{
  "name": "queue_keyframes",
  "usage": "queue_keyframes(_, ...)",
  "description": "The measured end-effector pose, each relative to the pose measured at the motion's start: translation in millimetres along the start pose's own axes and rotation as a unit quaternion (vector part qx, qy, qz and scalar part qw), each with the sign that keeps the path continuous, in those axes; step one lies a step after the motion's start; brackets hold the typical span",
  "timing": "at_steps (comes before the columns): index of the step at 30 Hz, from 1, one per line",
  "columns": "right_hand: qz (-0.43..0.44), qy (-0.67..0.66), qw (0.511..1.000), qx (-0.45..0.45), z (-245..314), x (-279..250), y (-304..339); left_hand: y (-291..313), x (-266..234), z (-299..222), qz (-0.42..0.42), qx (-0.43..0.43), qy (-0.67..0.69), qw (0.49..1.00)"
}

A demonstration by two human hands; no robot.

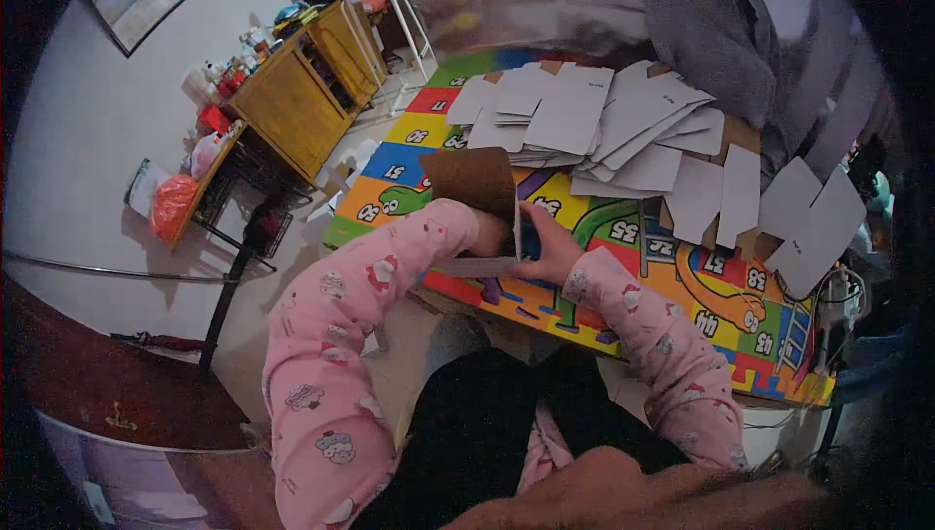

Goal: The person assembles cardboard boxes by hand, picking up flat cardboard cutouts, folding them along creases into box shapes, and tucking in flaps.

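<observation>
A small cardboard box, white outside and brown inside, stands partly folded up in front of me at the near side of the table. My left hand reaches into it, so its fingers are hidden behind the box wall. With thumb and fingers, my right hand grips the box's right side. Beyond the box lie piles of flat white cardboard blanks, some fanned out toward the right. A single unfolded blank rests at the table's right end.
A colourful numbered play mat covers the table. Shiny grey fabric and a grey cloth rise behind it. At the left stand a wooden cabinet with clutter on top and a small table holding a red plastic bag.
</observation>
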State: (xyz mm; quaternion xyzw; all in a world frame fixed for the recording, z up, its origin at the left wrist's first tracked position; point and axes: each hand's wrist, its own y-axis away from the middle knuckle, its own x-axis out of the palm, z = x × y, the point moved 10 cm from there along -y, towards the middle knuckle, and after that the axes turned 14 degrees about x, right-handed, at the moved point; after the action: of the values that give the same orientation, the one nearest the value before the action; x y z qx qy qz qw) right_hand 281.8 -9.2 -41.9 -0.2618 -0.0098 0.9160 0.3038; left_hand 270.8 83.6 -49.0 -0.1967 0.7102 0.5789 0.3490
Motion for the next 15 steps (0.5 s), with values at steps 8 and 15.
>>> queue_keyframes(8, 0.009, -0.015, 1.000, 0.007, 0, 1, -2, 4, -9, -10, 0.014, -0.020, 0.015, 1.000)
queue_keyframes(15, 0.016, -0.021, 1.000, -0.007, 4, 1, -2, 15, -12, -17, 0.021, -0.045, 0.032, 0.998)
